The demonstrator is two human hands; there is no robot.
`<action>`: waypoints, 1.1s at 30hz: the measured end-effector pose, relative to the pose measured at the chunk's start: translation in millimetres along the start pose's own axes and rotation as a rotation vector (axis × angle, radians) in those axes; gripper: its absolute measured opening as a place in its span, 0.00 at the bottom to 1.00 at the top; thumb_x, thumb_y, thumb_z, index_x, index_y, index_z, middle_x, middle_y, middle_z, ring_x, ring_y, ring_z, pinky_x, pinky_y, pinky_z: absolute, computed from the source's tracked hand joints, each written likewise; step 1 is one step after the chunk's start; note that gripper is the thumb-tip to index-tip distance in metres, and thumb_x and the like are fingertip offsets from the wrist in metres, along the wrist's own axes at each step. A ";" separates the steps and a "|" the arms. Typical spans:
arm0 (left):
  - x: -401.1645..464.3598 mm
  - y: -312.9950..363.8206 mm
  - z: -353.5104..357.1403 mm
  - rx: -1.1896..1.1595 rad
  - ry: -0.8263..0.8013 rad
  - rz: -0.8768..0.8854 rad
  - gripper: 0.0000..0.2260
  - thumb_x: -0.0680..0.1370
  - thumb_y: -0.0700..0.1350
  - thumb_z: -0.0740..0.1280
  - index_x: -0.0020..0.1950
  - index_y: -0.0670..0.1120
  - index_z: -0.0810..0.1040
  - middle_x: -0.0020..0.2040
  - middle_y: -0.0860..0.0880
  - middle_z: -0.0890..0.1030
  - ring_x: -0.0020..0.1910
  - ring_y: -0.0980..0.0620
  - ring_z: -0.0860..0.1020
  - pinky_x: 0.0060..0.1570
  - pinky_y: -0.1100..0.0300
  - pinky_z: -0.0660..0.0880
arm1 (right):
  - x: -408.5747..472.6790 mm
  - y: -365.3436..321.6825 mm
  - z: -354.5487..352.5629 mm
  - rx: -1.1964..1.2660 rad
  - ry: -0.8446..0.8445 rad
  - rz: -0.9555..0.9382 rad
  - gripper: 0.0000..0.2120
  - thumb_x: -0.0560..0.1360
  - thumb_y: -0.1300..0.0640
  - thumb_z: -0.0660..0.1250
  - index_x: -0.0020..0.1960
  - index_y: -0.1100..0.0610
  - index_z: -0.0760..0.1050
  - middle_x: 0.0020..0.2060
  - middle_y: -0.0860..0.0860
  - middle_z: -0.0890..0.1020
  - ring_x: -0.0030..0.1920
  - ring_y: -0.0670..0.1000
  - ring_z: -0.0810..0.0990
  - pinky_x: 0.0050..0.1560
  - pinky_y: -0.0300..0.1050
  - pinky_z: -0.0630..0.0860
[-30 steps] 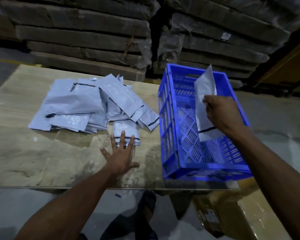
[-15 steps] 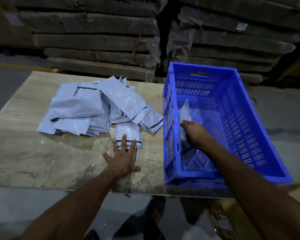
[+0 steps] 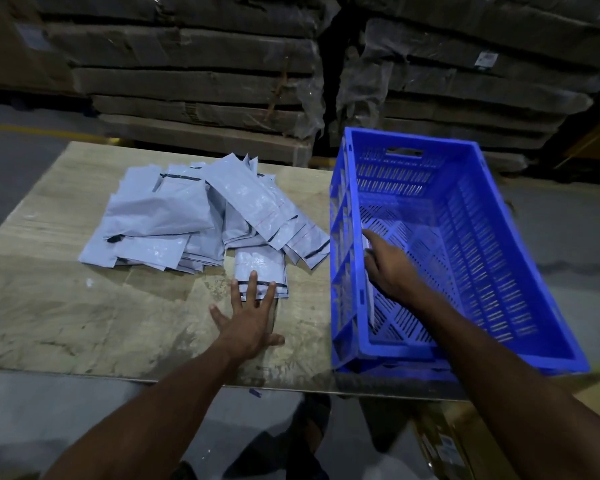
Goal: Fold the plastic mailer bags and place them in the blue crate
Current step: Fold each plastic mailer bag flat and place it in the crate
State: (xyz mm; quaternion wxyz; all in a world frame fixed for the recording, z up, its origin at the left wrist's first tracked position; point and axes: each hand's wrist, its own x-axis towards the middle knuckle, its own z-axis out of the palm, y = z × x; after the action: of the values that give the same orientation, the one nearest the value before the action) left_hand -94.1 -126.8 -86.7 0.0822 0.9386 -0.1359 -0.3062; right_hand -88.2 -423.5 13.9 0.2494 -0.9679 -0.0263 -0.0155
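The left hand [image 3: 248, 323] lies flat, fingers spread, fingertips on a folded bag [image 3: 258, 268] near the pile [image 3: 201, 216]. The right hand [image 3: 388, 268] presses a bag [image 3: 369, 292] against the crate [image 3: 465, 161]'s left wall; its grip is unclear.

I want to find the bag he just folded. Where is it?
In the head view, the folded bag stands against the left inside wall of the blue crate, under the right hand, on the table's right side.

You see a loose pile of grey mailer bags [image 3: 201, 220] left of the blue crate [image 3: 465, 237]. One folded bag [image 3: 260, 271] lies just before the pile. Another bag [image 3: 369, 271] stands against the crate's left inner wall.
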 end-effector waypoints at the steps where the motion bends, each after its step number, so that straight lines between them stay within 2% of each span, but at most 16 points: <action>1: -0.7 -0.9 0.3 -0.008 0.010 0.007 0.55 0.73 0.71 0.69 0.81 0.62 0.30 0.75 0.51 0.18 0.76 0.36 0.22 0.67 0.18 0.45 | 0.5 2.3 -1.7 -0.021 0.058 0.028 0.27 0.80 0.50 0.55 0.75 0.62 0.67 0.60 0.63 0.81 0.57 0.64 0.80 0.49 0.51 0.73; 3: -3.2 -3.0 2.9 -0.020 0.045 0.029 0.54 0.73 0.71 0.69 0.81 0.60 0.30 0.76 0.50 0.18 0.76 0.36 0.23 0.68 0.19 0.45 | 4.4 -0.7 -6.7 -0.092 0.199 0.010 0.21 0.80 0.56 0.60 0.69 0.66 0.72 0.56 0.66 0.82 0.53 0.68 0.81 0.50 0.60 0.78; 5: -7.7 -6.6 7.5 -0.010 0.106 0.036 0.53 0.74 0.71 0.66 0.82 0.56 0.31 0.77 0.48 0.20 0.77 0.35 0.25 0.70 0.21 0.46 | 11.6 -10.7 -16.5 -0.134 0.308 -0.030 0.15 0.80 0.63 0.64 0.65 0.66 0.75 0.52 0.66 0.82 0.48 0.69 0.82 0.46 0.62 0.79; 7: -12.4 -15.7 16.8 -0.001 0.198 0.045 0.51 0.75 0.73 0.62 0.84 0.52 0.36 0.80 0.46 0.24 0.80 0.35 0.30 0.73 0.25 0.49 | 21.2 -24.4 -27.8 -0.180 0.389 -0.103 0.15 0.79 0.64 0.65 0.65 0.64 0.76 0.51 0.65 0.83 0.46 0.68 0.82 0.43 0.63 0.80; 11: -22.8 -58.4 34.9 0.021 0.368 0.084 0.41 0.79 0.73 0.49 0.83 0.47 0.52 0.85 0.40 0.49 0.81 0.33 0.54 0.70 0.28 0.64 | 45.5 -68.8 -36.3 -0.177 0.442 -0.246 0.14 0.80 0.61 0.64 0.65 0.63 0.76 0.54 0.62 0.83 0.48 0.64 0.83 0.46 0.61 0.81; 13: -26.4 -82.3 39.2 0.053 0.386 0.080 0.39 0.81 0.71 0.45 0.82 0.45 0.57 0.83 0.38 0.55 0.79 0.32 0.60 0.69 0.30 0.66 | 59.4 -95.4 -27.8 -0.169 0.419 -0.316 0.14 0.80 0.60 0.65 0.63 0.63 0.77 0.53 0.62 0.84 0.46 0.64 0.84 0.45 0.59 0.81; 15: -27.9 -102.2 39.1 0.099 0.412 0.083 0.38 0.82 0.70 0.45 0.81 0.44 0.59 0.83 0.38 0.56 0.80 0.32 0.59 0.71 0.31 0.64 | 74.1 -120.2 -9.2 -0.170 0.339 -0.333 0.13 0.80 0.58 0.64 0.61 0.62 0.78 0.53 0.60 0.84 0.47 0.64 0.83 0.46 0.58 0.80; 19: -30.5 -116.8 37.9 0.127 0.434 0.082 0.37 0.83 0.68 0.45 0.81 0.44 0.64 0.83 0.39 0.56 0.81 0.34 0.56 0.76 0.34 0.57 | 99.5 -143.3 45.6 -0.195 0.110 -0.238 0.13 0.81 0.55 0.62 0.59 0.63 0.77 0.56 0.60 0.81 0.52 0.65 0.80 0.50 0.57 0.76; 24: -31.3 -113.6 41.2 0.126 0.509 0.072 0.34 0.81 0.64 0.56 0.81 0.44 0.65 0.83 0.38 0.56 0.82 0.36 0.55 0.77 0.37 0.55 | 121.5 -137.6 107.3 -0.244 0.008 -0.250 0.11 0.80 0.59 0.64 0.57 0.65 0.76 0.59 0.62 0.78 0.60 0.64 0.76 0.55 0.55 0.73; 26: -29.6 -116.0 41.6 0.122 0.538 0.065 0.34 0.81 0.63 0.57 0.81 0.44 0.64 0.84 0.38 0.55 0.82 0.36 0.54 0.78 0.38 0.54 | 133.1 -137.5 124.5 -0.310 -0.033 -0.271 0.15 0.78 0.62 0.66 0.62 0.67 0.74 0.66 0.66 0.74 0.67 0.66 0.72 0.63 0.60 0.72; 29: -29.6 -115.7 42.5 0.109 0.565 0.064 0.34 0.81 0.63 0.58 0.82 0.45 0.62 0.84 0.39 0.52 0.83 0.38 0.51 0.79 0.40 0.52 | 142.3 -134.1 139.8 -0.444 -0.126 -0.189 0.28 0.78 0.62 0.65 0.75 0.66 0.62 0.78 0.65 0.59 0.78 0.65 0.58 0.74 0.63 0.61; 31: -29.0 -115.7 43.0 0.104 0.564 0.061 0.34 0.82 0.64 0.57 0.82 0.46 0.61 0.85 0.39 0.50 0.84 0.39 0.48 0.79 0.40 0.52 | 147.8 -131.0 146.2 -0.460 -0.165 -0.129 0.31 0.78 0.64 0.63 0.77 0.67 0.56 0.79 0.65 0.53 0.79 0.65 0.52 0.76 0.60 0.56; 33: -28.6 -116.3 42.7 0.097 0.565 0.054 0.34 0.82 0.64 0.56 0.83 0.46 0.60 0.85 0.40 0.49 0.84 0.40 0.46 0.79 0.40 0.52 | 150.7 -130.9 147.5 -0.448 -0.196 -0.095 0.30 0.78 0.67 0.63 0.77 0.69 0.56 0.79 0.66 0.53 0.79 0.66 0.51 0.75 0.57 0.58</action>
State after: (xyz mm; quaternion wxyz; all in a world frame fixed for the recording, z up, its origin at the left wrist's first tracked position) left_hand -117.9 -10.7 -132.7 0.0800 0.9856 -0.1472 -0.0235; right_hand 57.0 -231.3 -45.7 0.0239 -0.9936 -0.0920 0.0615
